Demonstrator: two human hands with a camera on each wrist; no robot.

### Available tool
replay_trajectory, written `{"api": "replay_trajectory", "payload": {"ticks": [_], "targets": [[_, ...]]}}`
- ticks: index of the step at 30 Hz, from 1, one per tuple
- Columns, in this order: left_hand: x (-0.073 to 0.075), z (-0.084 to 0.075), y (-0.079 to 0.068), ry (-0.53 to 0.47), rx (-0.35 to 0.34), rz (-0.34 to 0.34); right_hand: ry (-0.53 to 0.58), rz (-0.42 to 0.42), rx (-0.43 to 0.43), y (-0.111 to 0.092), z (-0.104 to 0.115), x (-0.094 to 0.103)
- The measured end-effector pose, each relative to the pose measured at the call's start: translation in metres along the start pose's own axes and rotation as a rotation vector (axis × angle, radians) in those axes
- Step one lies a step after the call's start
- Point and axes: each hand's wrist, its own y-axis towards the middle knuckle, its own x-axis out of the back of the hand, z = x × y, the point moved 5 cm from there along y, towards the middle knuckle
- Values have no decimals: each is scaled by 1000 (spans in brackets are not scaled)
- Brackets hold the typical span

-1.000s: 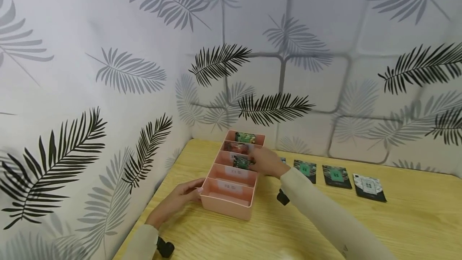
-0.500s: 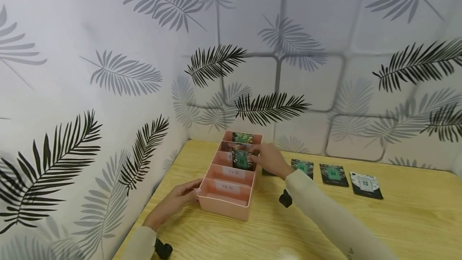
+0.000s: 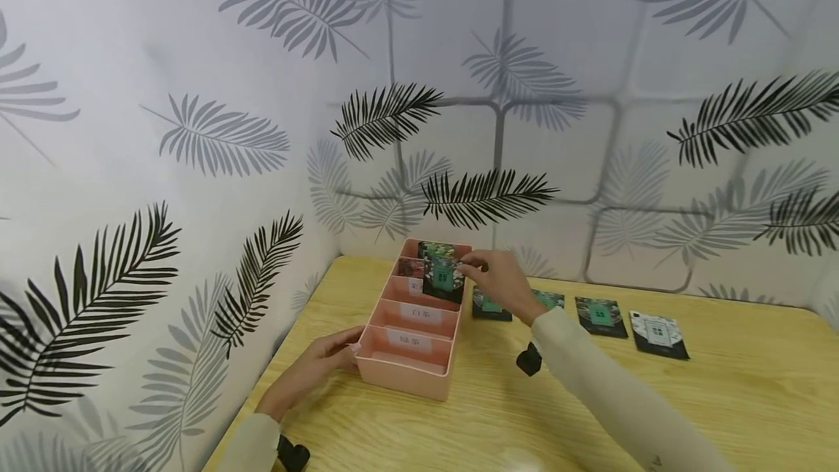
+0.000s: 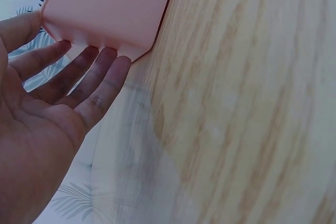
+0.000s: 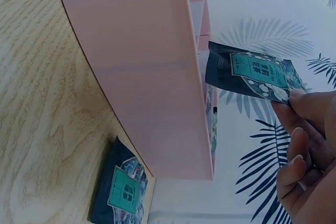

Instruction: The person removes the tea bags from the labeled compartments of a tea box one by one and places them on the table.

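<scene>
My right hand [image 3: 501, 281] pinches a dark tea sachet [image 5: 257, 72] with a green label by its edge, thumb against fingers. The head view has this sachet raised over the far part of a pink divided box [image 3: 404, 379]. A green-and-yellow sachet [image 3: 429, 245] sits in the farthest compartment. In the one before it lies a reddish sachet [image 3: 409, 266], partly covered by the held one. The two nearest compartments carry white paper labels. My left hand [image 3: 314, 368] touches the box's near left corner, its fingertips resting against the outer wall in the left wrist view.
Right of the box, a dark green-labelled sachet [image 3: 491, 306] lies on the wooden table [image 3: 590, 399]. Farther right are a sachet partly behind my wrist [image 3: 548, 299], a green-labelled one [image 3: 599, 315] and a white-and-black one [image 3: 658, 333]. Leaf-patterned walls stand behind and left.
My right hand has lifted the sachet up from the middle compartment, so more of it shows above the dividers. The left hand stays at the box corner. The whole view shifts slightly.
</scene>
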Motion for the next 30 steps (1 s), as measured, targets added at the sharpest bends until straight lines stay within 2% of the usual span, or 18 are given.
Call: {"api": "replay_trajectory", "payload": {"ticks": [5,12,20,30], "targets": [[-2,-1,0,-11,-10,8,22,-43,-21,-6,2,15],[-2,-1,0,-12,2,2,2,-100,-2,-15,-3,31],[-5,-5,-1,-16,-18,19,69,-119,-15,-30,-12,45],[-5,-4,1,-10,-6,5,84,-117,-65,-49,-19,56]]}}
